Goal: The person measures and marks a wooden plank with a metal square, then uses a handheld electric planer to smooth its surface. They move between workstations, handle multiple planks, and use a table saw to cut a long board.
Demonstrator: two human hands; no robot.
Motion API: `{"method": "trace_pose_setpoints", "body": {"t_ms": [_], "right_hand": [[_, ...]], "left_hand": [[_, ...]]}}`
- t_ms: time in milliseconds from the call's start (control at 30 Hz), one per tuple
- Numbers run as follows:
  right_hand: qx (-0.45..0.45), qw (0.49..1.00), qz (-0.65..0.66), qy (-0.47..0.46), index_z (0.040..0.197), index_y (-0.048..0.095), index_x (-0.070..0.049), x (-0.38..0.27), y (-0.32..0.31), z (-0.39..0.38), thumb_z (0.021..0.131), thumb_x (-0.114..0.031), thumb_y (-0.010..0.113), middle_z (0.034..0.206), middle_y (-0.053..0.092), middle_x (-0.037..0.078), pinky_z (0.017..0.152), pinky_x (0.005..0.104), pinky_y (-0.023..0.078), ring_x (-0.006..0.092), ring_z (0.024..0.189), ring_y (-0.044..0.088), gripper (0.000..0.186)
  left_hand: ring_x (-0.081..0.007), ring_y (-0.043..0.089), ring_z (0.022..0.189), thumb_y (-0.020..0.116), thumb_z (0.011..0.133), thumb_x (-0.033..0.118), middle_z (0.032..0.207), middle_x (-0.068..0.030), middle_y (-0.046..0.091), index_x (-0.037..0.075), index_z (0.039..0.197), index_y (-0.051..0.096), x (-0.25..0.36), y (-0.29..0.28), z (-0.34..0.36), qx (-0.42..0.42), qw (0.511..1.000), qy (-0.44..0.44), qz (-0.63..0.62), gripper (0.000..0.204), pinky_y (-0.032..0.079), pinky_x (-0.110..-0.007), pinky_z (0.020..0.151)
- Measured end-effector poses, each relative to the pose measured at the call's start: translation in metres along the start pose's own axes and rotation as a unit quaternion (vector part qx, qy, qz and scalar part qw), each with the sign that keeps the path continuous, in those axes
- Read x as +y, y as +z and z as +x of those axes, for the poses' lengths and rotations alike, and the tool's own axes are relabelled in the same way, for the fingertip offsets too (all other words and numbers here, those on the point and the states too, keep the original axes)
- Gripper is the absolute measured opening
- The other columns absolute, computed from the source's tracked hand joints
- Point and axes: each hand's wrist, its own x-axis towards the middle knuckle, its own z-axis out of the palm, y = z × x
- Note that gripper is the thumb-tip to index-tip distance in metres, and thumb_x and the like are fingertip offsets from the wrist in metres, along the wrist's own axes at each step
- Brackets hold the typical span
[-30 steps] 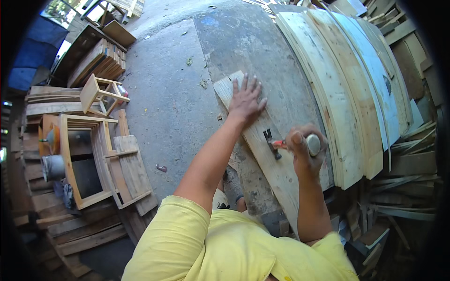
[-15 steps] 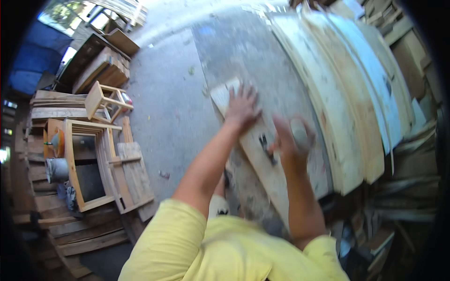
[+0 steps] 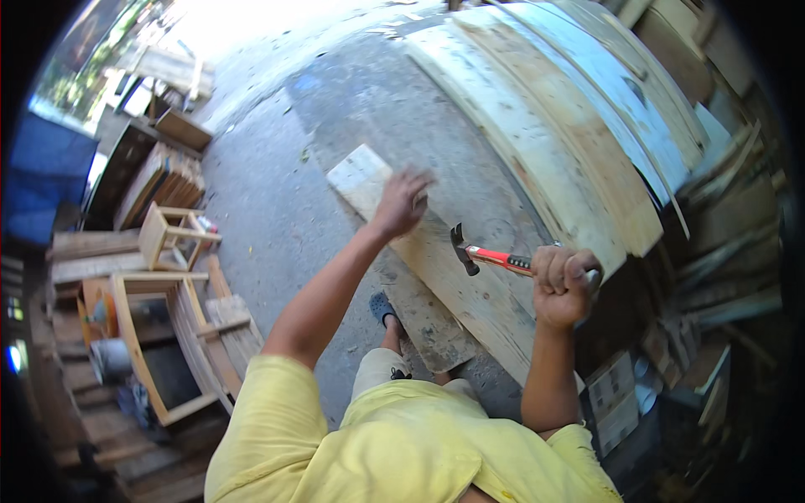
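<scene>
In my right hand (image 3: 563, 285) is a claw hammer (image 3: 499, 258) with a red and black handle. My fingers are closed around its grip, and the dark head points left above a long pale wooden board (image 3: 470, 285). My left hand (image 3: 405, 201) hovers over the far part of this board, slightly blurred. Its fingers are loosely bent and somewhat apart, with nothing visible in them. The board runs from the far left toward my right side, over a worn, stained panel (image 3: 428, 327) close to my foot.
Long planks and sheets (image 3: 579, 126) are stacked at the right, with scrap wood (image 3: 713, 285) beyond. On the left are a small wooden stool (image 3: 174, 237), a wooden frame (image 3: 138, 352), a metal bucket (image 3: 109, 360) and piled boards (image 3: 163, 180). My shoe (image 3: 381, 308) stands beside the board.
My left hand, earlier spread flat on the board, has lifted off. My right hand has brought the hammer up and to the right, away from the board. The view has shifted.
</scene>
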Motion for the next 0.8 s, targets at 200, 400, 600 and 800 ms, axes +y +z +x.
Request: {"method": "trace_pose_setpoints", "body": {"t_ms": [200,400,600,800], "right_hand": [[-0.010,0.998,0.047,0.043,0.064,0.041,-0.010,-0.109,-0.049,-0.017,0.091,-0.016,0.059,0.047,0.033,-0.004,0.043,0.0296,0.028,0.0102,0.038,0.029,0.033],[0.031,0.985,-0.127,0.117,0.059,0.054,-0.005,-0.194,-0.067,-0.062,0.079,-0.012,0.073,0.051,0.053,0.004,0.045,0.0262,0.036,0.0105,0.044,0.046,0.028],[0.142,0.900,-0.385,0.149,0.058,0.058,-0.004,-0.249,-0.086,-0.106,0.081,-0.012,0.070,0.053,0.057,0.002,0.046,0.0236,0.036,0.0066,0.047,0.050,0.027],[0.237,0.882,-0.384,0.139,0.060,0.048,-0.010,-0.284,-0.127,-0.161,0.089,-0.010,0.066,0.049,0.040,-0.004,0.041,0.0225,0.025,0.0031,0.043,0.036,0.034]], "left_hand": [[-0.0336,0.062,0.102,0.060,0.087,0.003,0.105,-0.0146,0.066,0.005,0.108,0.064,0.157,0.008,-0.031,-0.244,0.952,0.122,-0.136,0.021,0.050,-0.040,0.085],[-0.0346,0.065,0.079,0.062,0.087,0.009,0.084,-0.0126,0.068,0.005,0.093,0.067,0.258,0.053,-0.008,-0.256,0.919,0.243,-0.175,0.009,0.051,-0.043,0.072],[-0.0345,0.066,0.084,0.065,0.085,0.028,0.081,-0.0138,0.069,0.010,0.094,0.068,0.284,0.154,0.010,-0.257,0.923,0.286,0.021,0.021,0.052,-0.044,0.073],[-0.0332,0.027,0.142,0.081,0.063,0.053,0.157,-0.0123,0.026,0.012,0.153,0.021,0.277,0.134,-0.051,-0.341,0.892,0.290,0.066,0.116,0.018,-0.058,0.115]]}}
